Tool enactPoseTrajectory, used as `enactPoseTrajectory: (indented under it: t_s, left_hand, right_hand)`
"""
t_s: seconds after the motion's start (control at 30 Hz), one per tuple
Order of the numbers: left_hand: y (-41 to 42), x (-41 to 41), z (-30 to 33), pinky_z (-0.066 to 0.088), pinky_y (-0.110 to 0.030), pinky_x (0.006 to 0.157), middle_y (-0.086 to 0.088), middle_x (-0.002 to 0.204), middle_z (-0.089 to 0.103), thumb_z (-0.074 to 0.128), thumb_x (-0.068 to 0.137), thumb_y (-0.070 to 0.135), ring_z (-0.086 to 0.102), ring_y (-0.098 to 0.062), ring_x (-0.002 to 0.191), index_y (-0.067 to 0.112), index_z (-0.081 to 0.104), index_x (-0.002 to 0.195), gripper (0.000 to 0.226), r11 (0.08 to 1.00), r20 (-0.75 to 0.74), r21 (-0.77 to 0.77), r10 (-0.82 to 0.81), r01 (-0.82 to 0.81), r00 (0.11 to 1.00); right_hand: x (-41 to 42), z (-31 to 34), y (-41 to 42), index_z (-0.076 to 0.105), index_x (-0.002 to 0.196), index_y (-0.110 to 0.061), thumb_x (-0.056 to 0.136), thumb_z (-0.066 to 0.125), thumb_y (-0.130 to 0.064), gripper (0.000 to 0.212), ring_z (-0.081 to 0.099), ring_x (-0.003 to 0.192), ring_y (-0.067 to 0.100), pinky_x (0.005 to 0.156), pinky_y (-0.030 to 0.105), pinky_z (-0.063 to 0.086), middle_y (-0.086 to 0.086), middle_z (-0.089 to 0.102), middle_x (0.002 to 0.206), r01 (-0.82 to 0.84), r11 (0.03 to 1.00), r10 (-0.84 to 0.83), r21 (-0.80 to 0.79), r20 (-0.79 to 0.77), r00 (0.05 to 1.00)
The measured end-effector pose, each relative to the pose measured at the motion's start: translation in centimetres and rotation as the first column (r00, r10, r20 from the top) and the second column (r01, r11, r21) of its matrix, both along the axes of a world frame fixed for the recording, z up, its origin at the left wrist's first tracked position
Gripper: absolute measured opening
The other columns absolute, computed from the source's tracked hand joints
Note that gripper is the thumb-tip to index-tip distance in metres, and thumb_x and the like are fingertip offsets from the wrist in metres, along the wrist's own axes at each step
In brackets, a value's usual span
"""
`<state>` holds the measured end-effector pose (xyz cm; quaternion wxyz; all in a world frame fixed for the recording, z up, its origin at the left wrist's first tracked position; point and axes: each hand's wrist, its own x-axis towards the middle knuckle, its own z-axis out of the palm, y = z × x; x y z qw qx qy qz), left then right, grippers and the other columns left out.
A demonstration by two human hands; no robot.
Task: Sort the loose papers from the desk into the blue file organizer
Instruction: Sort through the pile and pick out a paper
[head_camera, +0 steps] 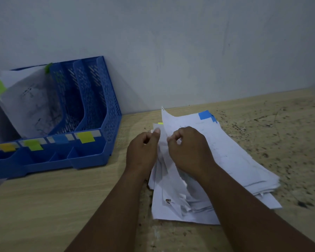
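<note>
Pinching one sheet (166, 122) off the paper pile (235, 157), both hands' grip, left hand (141, 153) and right hand (188, 150); blue organizer (91, 150) sits left on the surface (44, 197), nothing between.

Two bare forearms are seen, no sleeves reaching them. The left hand (141, 153) and right hand (187, 150) are uncovered: no gloves, rings or watch are shown.

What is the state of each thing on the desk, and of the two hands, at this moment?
blue file organizer: upright against the wall, papers in its left slots, the two right slots without papers.
paper stack: lying on the desk, untidy, one sheet lifted.
lifted sheet: raised on edge, pinched.
left hand: pinches the sheets.
right hand: pinches the lifted sheet.
</note>
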<state>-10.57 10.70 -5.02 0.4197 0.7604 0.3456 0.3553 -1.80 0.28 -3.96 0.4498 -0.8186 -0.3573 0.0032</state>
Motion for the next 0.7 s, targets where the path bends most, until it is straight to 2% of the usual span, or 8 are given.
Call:
enactPoseTrajectory:
  t_s: [0.07,0.13,0.2,0.3,0.37,0.47,0.6,0.7]
  left_hand:
    - [-0.4,-0.2,0.6,0.050,-0.025,0.064,0.007,0.078,0.074,0.046,0.098,0.061,0.066,-0.004,0.074,0.024,0.078,0.078,0.052,0.994,0.009,-0.070,-0.083,0.083,0.997]
    - [-0.6,-0.3,0.6,0.050,-0.028,0.063,0.003,0.070,0.073,0.052,0.097,0.061,0.066,-0.009,0.066,0.021,0.073,0.064,0.055,0.978,0.058,-0.139,-0.147,0.154,0.987]
    - [-0.4,-0.3,0.5,0.049,-0.036,0.064,-0.007,0.069,0.072,0.057,0.097,0.052,0.065,-0.021,0.065,0.011,0.070,0.066,0.052,0.968,0.094,-0.181,-0.158,0.173,0.983]
    - [0.1,-0.4,0.3,0.042,-0.035,0.061,-0.003,0.060,0.062,0.055,0.095,0.028,0.055,-0.017,0.060,0.014,0.062,0.059,0.039,0.965,0.095,-0.236,-0.096,0.117,0.991]
    - [0.3,-0.4,0.2,0.049,-0.031,0.062,0.003,0.069,0.071,0.054,0.098,0.023,0.065,-0.015,0.067,0.016,0.068,0.068,0.034,0.961,0.099,-0.259,-0.077,0.100,0.992]
    - [0.8,-0.2,-0.1,0.059,-0.033,0.077,0.004,0.095,0.078,0.052,0.104,0.026,0.074,-0.013,0.089,0.019,0.076,0.102,0.025,0.964,0.123,-0.241,-0.086,0.113,0.989]
    - [0.8,-0.2,-0.1,0.058,-0.030,0.076,0.003,0.100,0.077,0.054,0.104,0.028,0.073,-0.014,0.091,0.016,0.072,0.110,0.022,0.974,0.203,-0.195,-0.074,0.115,0.976]
    - [0.4,-0.4,0.7,0.060,-0.027,0.079,0.007,0.103,0.077,0.058,0.102,0.031,0.073,-0.008,0.092,0.019,0.069,0.114,0.019,0.967,0.273,-0.230,-0.045,0.111,0.961]
  right_hand:
    - [-0.6,-0.1,0.3,0.064,0.078,-0.027,0.091,0.059,-0.035,0.016,0.059,0.084,0.006,0.077,0.028,0.050,-0.012,0.062,0.087,-0.037,0.997,0.036,0.067,0.009,0.999]
    - [-1.3,-0.3,0.6,0.060,0.073,-0.026,0.087,0.051,-0.037,0.020,0.057,0.078,0.007,0.074,0.032,0.051,-0.011,0.059,0.081,-0.088,0.990,0.086,0.107,0.025,0.996]
    - [-1.8,-0.4,0.8,0.055,0.067,-0.025,0.082,0.045,-0.038,0.022,0.055,0.075,0.007,0.072,0.035,0.049,-0.009,0.057,0.077,-0.122,0.986,0.116,0.114,0.055,0.992]
    - [-1.8,-0.6,0.8,0.058,0.069,-0.029,0.081,0.050,-0.040,0.018,0.057,0.087,0.007,0.084,0.036,0.051,-0.012,0.059,0.089,-0.132,0.987,0.123,0.094,0.090,0.988]
    - [-1.6,-0.7,0.7,0.056,0.071,-0.036,0.083,0.054,-0.046,0.017,0.057,0.089,0.005,0.085,0.034,0.051,-0.014,0.059,0.093,-0.132,0.987,0.126,0.091,0.063,0.990]
    - [-0.8,-0.9,0.7,0.060,0.085,-0.037,0.089,0.060,-0.048,0.012,0.055,0.095,0.006,0.085,0.031,0.049,-0.014,0.059,0.098,-0.109,0.993,0.107,0.051,0.042,0.993]
    - [-0.7,-0.9,0.4,0.063,0.104,-0.032,0.086,0.068,-0.040,0.020,0.055,0.105,0.011,0.091,0.035,0.050,-0.011,0.058,0.108,-0.111,0.993,0.108,0.049,0.048,0.993]
    - [-1.2,-0.7,0.8,0.063,0.111,-0.032,0.086,0.069,-0.041,0.028,0.055,0.109,0.009,0.095,0.032,0.048,-0.011,0.059,0.115,-0.145,0.987,0.140,0.068,0.070,0.988]
